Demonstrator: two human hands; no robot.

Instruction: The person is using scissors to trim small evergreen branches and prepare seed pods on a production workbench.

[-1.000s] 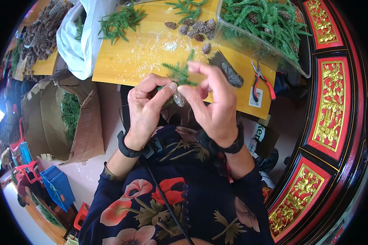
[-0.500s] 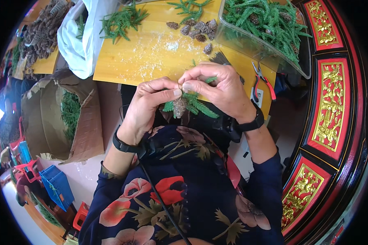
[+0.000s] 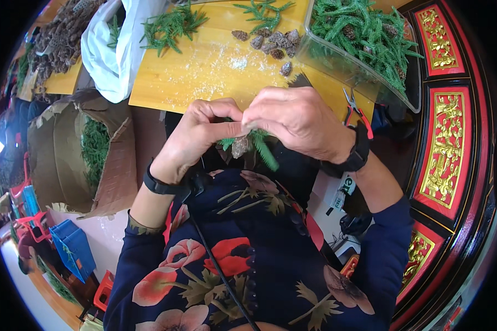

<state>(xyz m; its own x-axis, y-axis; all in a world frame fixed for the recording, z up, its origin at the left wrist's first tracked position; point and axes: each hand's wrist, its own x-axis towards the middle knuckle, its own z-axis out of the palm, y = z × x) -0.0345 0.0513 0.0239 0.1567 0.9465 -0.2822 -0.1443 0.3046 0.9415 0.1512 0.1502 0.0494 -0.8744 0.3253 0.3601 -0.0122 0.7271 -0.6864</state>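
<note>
Just off the bench's (image 3: 163,80) near edge, head view: cone (image 3: 240,147) and green sprig (image 3: 266,154) bunched together, tips hanging down. Left hand (image 3: 200,129) grip pinches their top end; right hand (image 3: 303,122) grip closed up against it, exact hold hidden, can't tell. Judging progress: cone and sprig paired, joining looks unfinished; loose cones (image 3: 277,53) on the bench remain. Versus half a second ago: right fingers folded further over, right forearm swung wider, sprig points more steeply down.
</note>
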